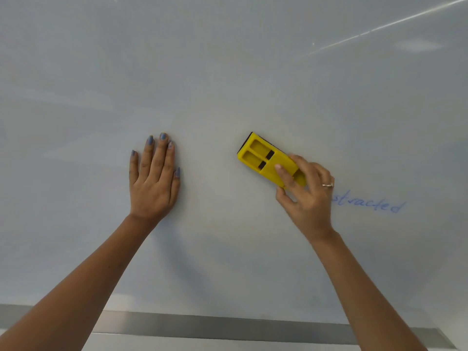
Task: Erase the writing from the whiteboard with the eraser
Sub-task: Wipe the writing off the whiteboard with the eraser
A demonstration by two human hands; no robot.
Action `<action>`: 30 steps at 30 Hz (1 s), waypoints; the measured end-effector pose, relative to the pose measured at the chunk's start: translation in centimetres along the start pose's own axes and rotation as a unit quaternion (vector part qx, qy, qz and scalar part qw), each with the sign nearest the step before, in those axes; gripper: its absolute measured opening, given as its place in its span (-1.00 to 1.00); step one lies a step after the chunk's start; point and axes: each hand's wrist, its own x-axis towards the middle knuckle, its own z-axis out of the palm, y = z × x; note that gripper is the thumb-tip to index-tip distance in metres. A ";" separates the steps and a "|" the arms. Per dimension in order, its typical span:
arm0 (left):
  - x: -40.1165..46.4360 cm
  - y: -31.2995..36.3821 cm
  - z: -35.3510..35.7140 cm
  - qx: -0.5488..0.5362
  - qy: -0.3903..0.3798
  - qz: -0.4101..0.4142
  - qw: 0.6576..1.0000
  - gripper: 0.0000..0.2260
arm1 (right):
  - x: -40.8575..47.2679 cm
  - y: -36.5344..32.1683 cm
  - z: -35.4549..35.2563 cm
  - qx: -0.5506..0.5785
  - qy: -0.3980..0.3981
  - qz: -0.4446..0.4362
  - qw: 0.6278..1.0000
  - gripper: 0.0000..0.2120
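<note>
The whiteboard [228, 72] fills almost the whole view. Blue handwriting [369, 203] reading "stracted" shows on it at the right, partly hidden behind my right hand. My right hand [306, 196] grips the lower end of a yellow eraser [266, 159], thumb on its back and fingers curled round its far edge. The eraser lies against the board, tilted up to the left, with dark felt showing at its top edge. My left hand [153, 178] rests flat on the board left of centre, fingers straight and together.
A grey metal tray rail [228, 330] runs along the board's lower edge. Light streaks reflect off the board at the upper right [379, 26].
</note>
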 end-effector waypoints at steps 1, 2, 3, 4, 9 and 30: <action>0.0 0.0 0.0 -0.001 0.000 0.000 1.000 -0.54 | -0.1 -0.6 0.3 0.004 0.008 0.019 1.000 -0.57; 0.0 0.0 0.0 -0.001 0.001 0.000 1.000 -0.54 | -0.4 -1.4 0.5 0.010 0.009 0.031 0.999 -0.56; 0.0 0.0 0.0 -0.001 0.003 0.000 1.000 -0.54 | -1.1 -2.2 0.9 0.018 0.004 0.030 0.999 -0.56; 0.0 0.0 0.0 -0.002 0.003 0.000 1.000 -0.53 | -2.0 -3.1 1.2 0.026 -0.006 0.019 0.999 -0.56; 0.0 -0.1 -0.1 0.001 -0.002 0.001 1.000 -0.52 | -7.1 -5.3 1.0 0.038 -0.079 -0.049 0.995 -0.57; 0.2 0.1 -0.2 -0.010 0.005 -0.003 1.000 -0.56 | -6.0 -6.8 1.3 0.059 -0.100 -0.036 0.993 -0.56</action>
